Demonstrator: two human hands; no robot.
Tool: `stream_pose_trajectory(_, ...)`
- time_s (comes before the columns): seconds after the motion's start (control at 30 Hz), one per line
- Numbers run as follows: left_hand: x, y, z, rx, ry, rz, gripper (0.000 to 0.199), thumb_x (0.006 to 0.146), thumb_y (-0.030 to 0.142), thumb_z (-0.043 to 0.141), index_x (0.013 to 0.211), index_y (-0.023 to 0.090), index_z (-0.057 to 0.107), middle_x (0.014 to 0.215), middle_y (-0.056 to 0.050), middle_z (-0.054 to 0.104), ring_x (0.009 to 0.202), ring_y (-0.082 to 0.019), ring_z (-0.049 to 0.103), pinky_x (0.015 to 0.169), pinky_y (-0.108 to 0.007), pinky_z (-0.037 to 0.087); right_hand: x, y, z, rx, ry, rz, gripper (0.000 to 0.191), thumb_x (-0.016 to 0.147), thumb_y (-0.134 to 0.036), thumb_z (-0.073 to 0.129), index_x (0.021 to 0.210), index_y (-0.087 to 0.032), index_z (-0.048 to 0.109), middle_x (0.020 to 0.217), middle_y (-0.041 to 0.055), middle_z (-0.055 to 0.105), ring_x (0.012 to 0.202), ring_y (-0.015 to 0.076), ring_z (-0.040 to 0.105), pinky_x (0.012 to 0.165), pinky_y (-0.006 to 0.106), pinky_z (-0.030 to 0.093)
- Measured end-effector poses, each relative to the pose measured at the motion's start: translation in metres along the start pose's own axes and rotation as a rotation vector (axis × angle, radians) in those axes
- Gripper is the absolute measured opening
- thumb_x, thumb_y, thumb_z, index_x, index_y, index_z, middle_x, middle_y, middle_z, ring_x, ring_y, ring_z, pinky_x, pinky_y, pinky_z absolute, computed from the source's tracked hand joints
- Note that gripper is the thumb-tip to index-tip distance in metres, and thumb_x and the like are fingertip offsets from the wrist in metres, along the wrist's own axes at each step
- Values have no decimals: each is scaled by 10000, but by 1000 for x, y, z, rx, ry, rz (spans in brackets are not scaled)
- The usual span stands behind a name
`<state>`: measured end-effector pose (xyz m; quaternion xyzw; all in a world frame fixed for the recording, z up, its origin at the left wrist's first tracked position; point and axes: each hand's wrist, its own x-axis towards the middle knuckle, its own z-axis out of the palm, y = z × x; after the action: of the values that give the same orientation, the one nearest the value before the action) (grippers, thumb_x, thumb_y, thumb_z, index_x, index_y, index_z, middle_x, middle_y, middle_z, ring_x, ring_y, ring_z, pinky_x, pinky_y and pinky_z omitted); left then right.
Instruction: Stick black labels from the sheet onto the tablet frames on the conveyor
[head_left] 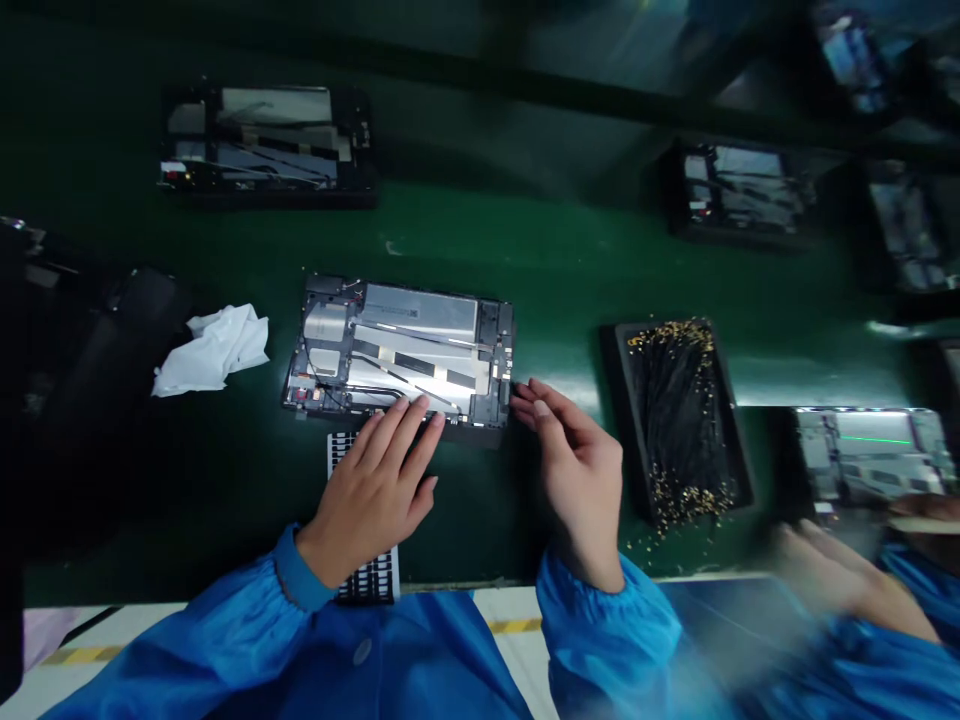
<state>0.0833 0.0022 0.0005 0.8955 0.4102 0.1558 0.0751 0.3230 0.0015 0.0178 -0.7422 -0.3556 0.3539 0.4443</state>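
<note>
The left hand (371,490) is resting with fingers spread, its fingertips touching the near edge of an opened tablet chassis (397,350), which is lying between both hands. The right hand (579,470) is holding its fingers pressed together against the chassis's right edge, not pinching, with a black tray (634,425) of gold-tipped cables lying to its right.

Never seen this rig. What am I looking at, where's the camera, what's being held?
This is one picture from a camera worn on a person's head, looking forward and down. There is no machine: the person's bare left hand and right hand, in blue sleeves, are at an opened flat electronic device on a dark green surface. The left fingers rest on its near edge; the right fingers touch its right edge. Nearby lie a crumpled white cloth and a black tray of thin black, gold-tipped pieces.
</note>
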Motion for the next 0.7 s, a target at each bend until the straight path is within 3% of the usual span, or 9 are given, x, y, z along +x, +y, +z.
stream_pose_trajectory(0.13,1,-1,0,-1,-16,-2,713,1081,296,610,1756,199,403,1767,-136,504,1643,-322,475,1344,-465,401,20,-15,-3,118,-129,144,550,849,-607,899,1198,-186,838,1175,124,865,1016,256,837,974,455,704)
stream_pose_trajectory(0.3,0,0,-2,14,37,0,613,1091,297,553,1687,159,508,1744,-145,534,1635,-310,483,1318,-457,430,40,-25,12,51,-260,128,568,754,-670,932,1014,-181,805,920,63,817,838,202,751,748,329,641)
stream_pose_trajectory(0.43,-1,0,-6,37,70,-22,647,1067,349,582,1682,160,517,1741,-131,542,1614,-305,509,1310,-439,434,45,-33,36,128,-157,165,585,651,-652,984,938,-224,705,798,-21,724,734,174,685,616,272,568)
stream_pose_trajectory(0.6,-6,-3,-5,78,106,-40,743,1061,444,614,1718,137,453,1769,-138,502,1641,-304,472,1324,-423,403,53,-51,64,338,-148,275,671,543,-517,1058,995,-234,651,803,-4,768,701,206,736,594,300,615)
stream_pose_trajectory(0.7,-11,-5,-2,107,138,-49,788,1058,497,642,1743,180,416,1798,-126,460,1631,-308,485,1311,-425,412,64,-58,65,393,-132,274,697,489,-398,1067,1036,-223,672,725,-12,757,642,236,744,571,338,634)
